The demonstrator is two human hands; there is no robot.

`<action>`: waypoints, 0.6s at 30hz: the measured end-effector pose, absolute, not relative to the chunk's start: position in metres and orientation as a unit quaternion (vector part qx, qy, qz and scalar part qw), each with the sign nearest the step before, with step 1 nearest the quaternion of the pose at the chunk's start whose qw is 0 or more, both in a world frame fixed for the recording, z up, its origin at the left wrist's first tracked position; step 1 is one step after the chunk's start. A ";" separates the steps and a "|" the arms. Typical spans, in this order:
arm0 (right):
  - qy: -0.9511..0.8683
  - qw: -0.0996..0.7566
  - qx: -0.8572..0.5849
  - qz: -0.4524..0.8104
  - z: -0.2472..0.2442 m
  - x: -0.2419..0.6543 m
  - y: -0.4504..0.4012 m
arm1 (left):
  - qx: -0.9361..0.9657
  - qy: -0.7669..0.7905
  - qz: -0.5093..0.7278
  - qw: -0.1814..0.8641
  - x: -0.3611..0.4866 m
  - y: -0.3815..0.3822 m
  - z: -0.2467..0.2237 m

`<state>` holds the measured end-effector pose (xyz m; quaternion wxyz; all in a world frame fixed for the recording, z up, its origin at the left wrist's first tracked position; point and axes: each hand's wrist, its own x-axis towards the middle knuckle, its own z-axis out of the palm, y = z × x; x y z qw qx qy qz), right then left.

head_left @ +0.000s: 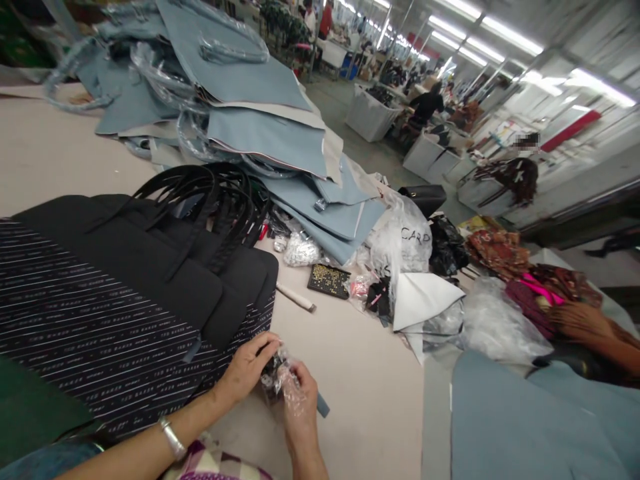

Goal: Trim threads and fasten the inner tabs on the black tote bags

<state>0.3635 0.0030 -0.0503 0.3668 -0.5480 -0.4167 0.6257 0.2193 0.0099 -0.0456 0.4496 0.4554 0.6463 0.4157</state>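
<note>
A small clear plastic bag (273,381) with dark and shiny bits inside is between my two hands near the table's front edge. My left hand (246,368), with a silver bracelet on the wrist, pinches its top edge. My right hand (299,393) is closed on its right side, with clear plastic over the fingers. A small blue-grey strip (323,405) sticks out just right of my right hand. To the left lie overlapping black bag pieces (145,267) with dark handles and a striped, lettered lining (90,320).
Blue-grey bag pieces (265,80) with wrapped handles are piled at the back. A brush (296,297), a black tray of gold bits (328,280) and plastic bags (400,233) lie beyond my hands. Blue-grey sheets (530,420) lie at right. People work farther back.
</note>
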 end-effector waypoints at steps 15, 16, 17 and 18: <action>-0.306 0.358 -0.520 0.713 -0.056 0.362 0.002 | 0.496 0.648 0.401 0.417 0.227 0.008 -0.053; -0.294 0.355 -0.518 0.721 -0.055 0.363 0.002 | 0.497 0.649 0.394 0.420 0.225 0.007 -0.053; -0.280 0.352 -0.515 0.730 -0.054 0.365 0.003 | 0.501 0.647 0.387 0.425 0.223 0.005 -0.052; -0.266 0.350 -0.513 0.738 -0.053 0.367 0.003 | 0.507 0.643 0.379 0.431 0.220 0.004 -0.051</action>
